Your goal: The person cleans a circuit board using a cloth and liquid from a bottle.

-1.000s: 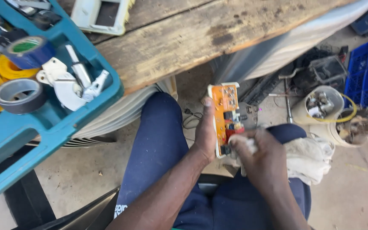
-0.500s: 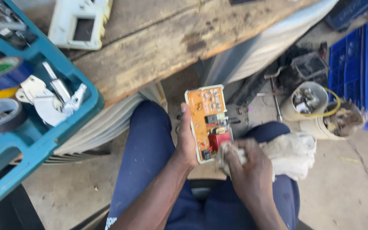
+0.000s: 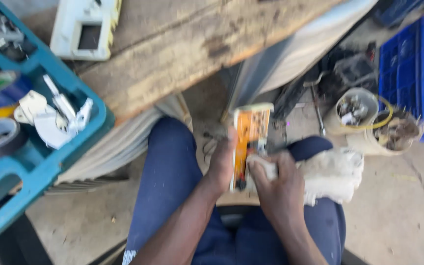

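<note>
My left hand (image 3: pixel 220 167) grips an orange circuit board (image 3: pixel 249 135) by its left edge, holding it upright and tilted edge-on over my lap. My right hand (image 3: pixel 277 187) pinches a white cloth (image 3: pixel 332 174) and presses a fold of it against the lower part of the board. The rest of the cloth lies draped over my right thigh. Both legs are in dark blue trousers (image 3: pixel 165 181). The frame is blurred by motion.
A worn wooden bench top (image 3: pixel 182 49) lies ahead, with a white plastic housing (image 3: pixel 85 28) on it. A teal tray (image 3: pixel 35 162) at the left holds tape rolls and white parts. Two buckets of scrap (image 3: pixel 374 122) and blue crates (image 3: pixel 418 64) stand on the ground at the right.
The board has turned from facing me to nearly edge-on. My right hand has slid the cloth along its lower part. The view shifted slightly.
</note>
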